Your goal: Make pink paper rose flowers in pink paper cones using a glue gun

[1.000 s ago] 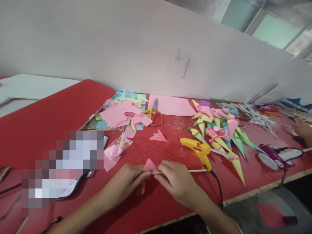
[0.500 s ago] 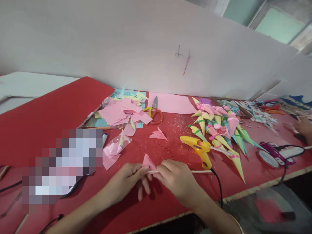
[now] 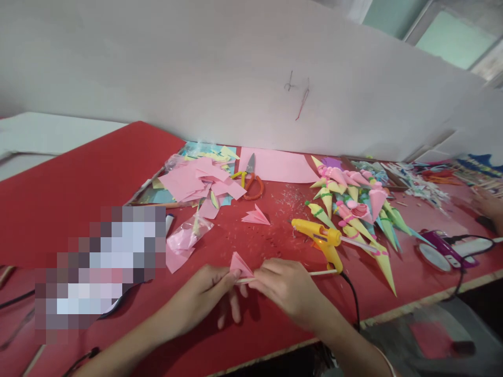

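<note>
My left hand (image 3: pixel 220 288) is closed on a folded pink paper piece (image 3: pixel 241 266), thumb on top, its lower fingers loosely spread beneath. Across the near side of the paper runs a thin pale wooden stick (image 3: pixel 324 272). My right hand (image 3: pixel 281 288) is closed round that stick, its fingertips close to the paper's right tip. A second folded pink paper piece (image 3: pixel 256 215) lies on the red table (image 3: pixel 231 340) beyond my hands. To the right rests a yellow glue gun (image 3: pixel 320 238) with a glue stick in its back; the wooden stick's far end reaches its handle.
Paper cones (image 3: pixel 353 209) in yellow, pink and blue pile up behind the glue gun. Scissors (image 3: pixel 253 180) lie by pink paper sheets (image 3: pixel 192 180). A purple tape dispenser (image 3: pixel 448 248) and another person's hand (image 3: pixel 487 204) are at right. A blurred-out object (image 3: pixel 113 262) lies at left.
The wooden stick has tilted, its right end now slightly higher. The folded pink paper has shifted slightly with my hands. Everything else on the table stays put.
</note>
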Available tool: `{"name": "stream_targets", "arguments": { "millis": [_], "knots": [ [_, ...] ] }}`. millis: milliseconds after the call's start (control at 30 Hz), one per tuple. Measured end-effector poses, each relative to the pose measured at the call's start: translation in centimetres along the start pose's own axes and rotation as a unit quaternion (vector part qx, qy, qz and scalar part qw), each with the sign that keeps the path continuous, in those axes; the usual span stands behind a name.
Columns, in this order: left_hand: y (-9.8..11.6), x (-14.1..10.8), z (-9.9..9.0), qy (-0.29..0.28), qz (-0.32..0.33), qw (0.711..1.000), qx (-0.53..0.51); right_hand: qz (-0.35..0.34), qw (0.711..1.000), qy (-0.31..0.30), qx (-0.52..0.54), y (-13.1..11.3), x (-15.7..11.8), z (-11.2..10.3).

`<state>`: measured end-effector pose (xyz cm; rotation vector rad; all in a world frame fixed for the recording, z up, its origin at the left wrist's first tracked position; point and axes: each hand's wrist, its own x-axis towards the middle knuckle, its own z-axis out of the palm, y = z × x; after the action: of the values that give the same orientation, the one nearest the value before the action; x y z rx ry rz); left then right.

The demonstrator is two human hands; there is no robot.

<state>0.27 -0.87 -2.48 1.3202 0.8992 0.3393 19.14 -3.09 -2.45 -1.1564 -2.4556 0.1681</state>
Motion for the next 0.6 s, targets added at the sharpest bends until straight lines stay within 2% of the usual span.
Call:
{"name": "stream_targets", "arguments": {
  "millis": [67, 200, 267, 333, 400, 500, 600],
  "knots": [
    [0.3, -0.2, 0.0, 0.006, 0.014, 0.998, 0.056, 0.011, 0.999, -0.034, 0.03, 0.1, -0.1, -0.3],
    [0.4, -0.6, -0.2, 0.088, 0.084, 0.97, 0.21, 0.052, 0.988, -0.099, 0.103, 0.5, 0.0, -0.8],
    [0.2, -0.6, -0.3, 0.088, 0.115, 0.957, 0.253, 0.065, 0.981, -0.116, 0.142, 0.6, 0.2, -0.8],
    [0.0, -0.4, -0.4, 0.068, 0.132, 0.954, 0.26, 0.066, 0.974, -0.125, 0.179, 0.7, 0.3, -0.8],
    [-0.1, -0.1, -0.5, 0.08, 0.138, 0.956, 0.247, 0.065, 0.968, -0.133, 0.202, 0.7, 0.5, -0.9],
    [0.0, 0.2, -0.5, 0.096, 0.129, 0.961, 0.227, 0.071, 0.968, -0.144, 0.191, 0.6, 0.7, -1.1],
    [0.2, 0.1, -0.4, 0.068, 0.101, 0.973, 0.195, 0.064, 0.974, -0.148, 0.16, 0.6, 0.8, -1.3]
  ]
}}
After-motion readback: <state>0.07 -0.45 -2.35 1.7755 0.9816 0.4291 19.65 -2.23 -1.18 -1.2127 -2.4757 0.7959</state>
